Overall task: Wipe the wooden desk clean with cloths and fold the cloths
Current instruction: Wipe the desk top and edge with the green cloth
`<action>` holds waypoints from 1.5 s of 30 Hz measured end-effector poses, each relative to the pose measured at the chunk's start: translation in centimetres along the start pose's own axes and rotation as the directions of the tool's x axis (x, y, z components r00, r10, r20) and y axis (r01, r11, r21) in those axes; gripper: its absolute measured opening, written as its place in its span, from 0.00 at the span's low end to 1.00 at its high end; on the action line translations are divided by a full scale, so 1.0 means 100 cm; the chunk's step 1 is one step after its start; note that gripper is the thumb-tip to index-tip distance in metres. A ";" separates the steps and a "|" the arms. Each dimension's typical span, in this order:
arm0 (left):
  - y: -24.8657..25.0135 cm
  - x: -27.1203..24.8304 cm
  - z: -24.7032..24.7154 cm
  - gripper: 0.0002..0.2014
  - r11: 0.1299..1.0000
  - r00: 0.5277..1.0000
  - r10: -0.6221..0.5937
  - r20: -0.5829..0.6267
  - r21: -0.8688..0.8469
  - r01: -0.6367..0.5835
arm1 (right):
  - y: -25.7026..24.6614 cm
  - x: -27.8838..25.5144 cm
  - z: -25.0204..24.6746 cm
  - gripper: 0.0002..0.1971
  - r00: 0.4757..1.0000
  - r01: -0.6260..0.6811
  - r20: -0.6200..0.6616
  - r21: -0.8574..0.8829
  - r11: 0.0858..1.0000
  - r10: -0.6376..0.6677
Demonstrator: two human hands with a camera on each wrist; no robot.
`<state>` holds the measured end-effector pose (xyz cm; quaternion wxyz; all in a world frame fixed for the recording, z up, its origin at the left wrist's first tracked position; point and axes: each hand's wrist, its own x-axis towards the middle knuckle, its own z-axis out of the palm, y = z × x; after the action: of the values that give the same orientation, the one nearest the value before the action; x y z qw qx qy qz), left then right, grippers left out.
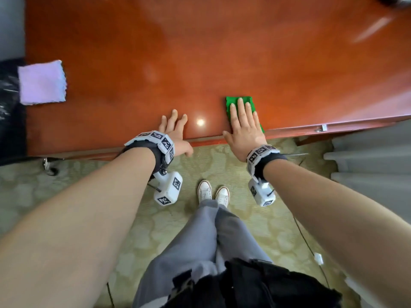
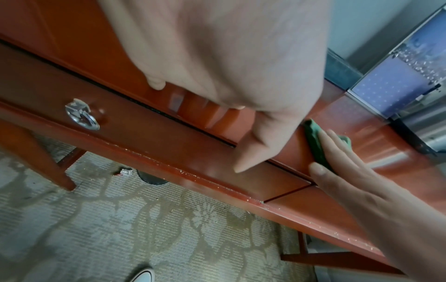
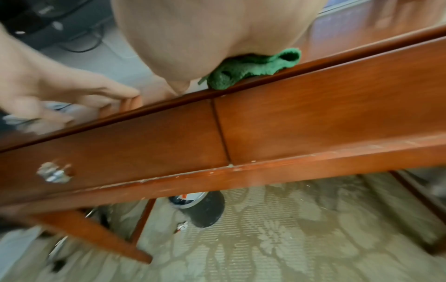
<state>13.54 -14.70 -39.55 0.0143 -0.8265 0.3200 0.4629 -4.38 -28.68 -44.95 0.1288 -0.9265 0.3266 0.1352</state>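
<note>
The reddish wooden desk [image 1: 155,52] fills the upper half of the head view. My right hand [image 1: 243,121] lies flat with straight fingers on a folded green cloth [image 1: 248,99] at the desk's near edge, right of centre. It covers most of the cloth. The right wrist view shows the green cloth [image 3: 253,68] bunched under my palm at the rim. My left hand [image 1: 174,123] rests open on the bare wood near the front edge, holding nothing. A folded lilac cloth [image 1: 42,82] sits at the desk's left edge, far from both hands.
Below the desktop is a drawer with a metal pull [image 2: 82,116]. A dark bin [image 3: 202,208] stands on the patterned carpet under the desk. Grey curtains [image 1: 367,156] hang at the right, a black object [image 1: 11,107] sits left of the desk, and a dark item [image 1: 393,1] occupies the far right corner.
</note>
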 end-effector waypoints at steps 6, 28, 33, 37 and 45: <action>-0.006 0.000 -0.006 0.58 0.999 0.998 0.038 0.048 0.015 -0.038 | 0.086 -0.026 -0.013 0.39 0.949 -0.314 0.003 0.064 0.947 0.315; 0.028 0.006 0.021 0.60 0.960 0.979 -0.182 -0.091 0.198 0.197 | 0.093 -0.021 -0.028 0.37 0.990 0.030 0.134 0.042 0.999 -0.035; 0.074 0.014 0.031 0.51 0.921 0.909 -0.346 -0.234 0.102 0.377 | 0.224 -0.049 -0.036 0.38 0.955 -0.293 0.070 0.079 0.953 0.288; 0.123 0.022 0.041 0.51 0.883 0.857 -0.441 -0.266 0.045 0.468 | 0.305 -0.057 -0.055 0.38 0.852 -0.519 0.073 0.236 0.821 0.518; 0.202 0.030 0.079 0.51 0.938 0.915 -0.255 -0.313 0.149 0.312 | 0.252 -0.034 -0.050 0.41 0.925 -0.380 0.079 0.205 0.902 0.372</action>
<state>-2.28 -29.74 -40.91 0.1161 -0.9174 0.2388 0.2963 -22.18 -47.36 -42.96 0.2067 -0.8237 0.5094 0.1386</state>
